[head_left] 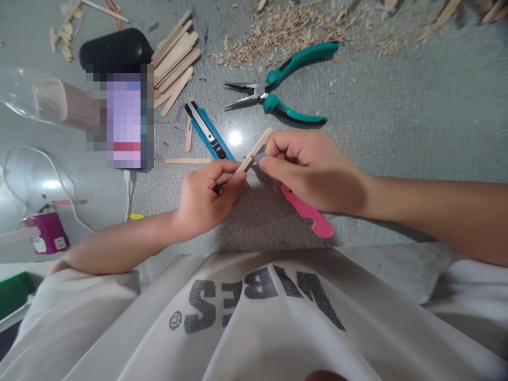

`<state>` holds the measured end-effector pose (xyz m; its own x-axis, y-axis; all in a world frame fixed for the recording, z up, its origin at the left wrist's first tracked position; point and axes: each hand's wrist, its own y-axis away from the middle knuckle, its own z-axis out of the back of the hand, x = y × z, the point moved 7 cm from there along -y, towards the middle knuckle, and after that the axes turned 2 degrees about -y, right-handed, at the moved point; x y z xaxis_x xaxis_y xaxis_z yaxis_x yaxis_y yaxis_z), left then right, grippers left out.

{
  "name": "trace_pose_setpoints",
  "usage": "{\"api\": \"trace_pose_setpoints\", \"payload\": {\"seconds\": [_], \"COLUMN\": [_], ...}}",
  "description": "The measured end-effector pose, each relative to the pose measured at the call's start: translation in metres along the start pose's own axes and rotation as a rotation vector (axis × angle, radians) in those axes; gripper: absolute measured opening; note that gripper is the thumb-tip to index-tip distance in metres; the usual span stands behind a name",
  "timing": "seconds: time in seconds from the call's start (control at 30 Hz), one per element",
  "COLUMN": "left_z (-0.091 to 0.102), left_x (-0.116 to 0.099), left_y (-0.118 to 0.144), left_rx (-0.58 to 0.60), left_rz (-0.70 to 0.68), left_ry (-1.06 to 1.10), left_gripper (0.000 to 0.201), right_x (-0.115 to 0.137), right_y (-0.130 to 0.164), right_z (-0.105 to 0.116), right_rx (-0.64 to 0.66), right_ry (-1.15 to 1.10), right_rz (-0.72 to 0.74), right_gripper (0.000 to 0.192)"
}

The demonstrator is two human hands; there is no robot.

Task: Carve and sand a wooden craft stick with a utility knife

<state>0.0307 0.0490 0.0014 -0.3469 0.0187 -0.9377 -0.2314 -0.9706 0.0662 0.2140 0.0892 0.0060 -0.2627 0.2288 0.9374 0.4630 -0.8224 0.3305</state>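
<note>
Left hand (216,193), nearer, pinches wooden craft stick (257,148) at its seven o'clock end, long axis running toward one o'clock; right hand (307,168) wraps pink-handled knife (307,210), stick at ten o'clock from right thumb (266,163), grey blade (259,157) alongside, contact unclear.

Shirt (257,323): "VIBES" (upside down).

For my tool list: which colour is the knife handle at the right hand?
The knife handle is pink; see the head view.

Wooden stick (260,144) (matt, smooth)
</note>
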Motion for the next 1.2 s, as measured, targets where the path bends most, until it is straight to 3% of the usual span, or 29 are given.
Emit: {"api": "trace_pose_setpoints", "payload": {"seconds": [0.37, 0.6, 0.8, 1.2], "left_z": [0.002, 0.003, 0.002, -0.001], "left_x": [-0.002, -0.006, -0.008, -0.003], "left_y": [0.001, 0.002, 0.001, -0.001], "left_rx": [-0.059, -0.071, -0.057, -0.020], "left_rz": [-0.031, -0.080, -0.118, -0.049], "left_ry": [-0.057, -0.152, -0.102, -0.040], "left_gripper": [0.045, 0.044, 0.041, 0.052], "right_x": [0.004, 0.003, 0.006, 0.006], "right_y": [0.002, 0.002, 0.000, -0.001], "right_z": [-0.001, -0.005, -0.008, -0.010], "right_rx": [-0.075, -0.033, 0.008, 0.031], "right_ry": [0.039, -0.015, -0.029, -0.083], "right_rz": [0.044, 0.040, 0.047, 0.067], "right_gripper": [0.053, 0.050, 0.056, 0.059]}}
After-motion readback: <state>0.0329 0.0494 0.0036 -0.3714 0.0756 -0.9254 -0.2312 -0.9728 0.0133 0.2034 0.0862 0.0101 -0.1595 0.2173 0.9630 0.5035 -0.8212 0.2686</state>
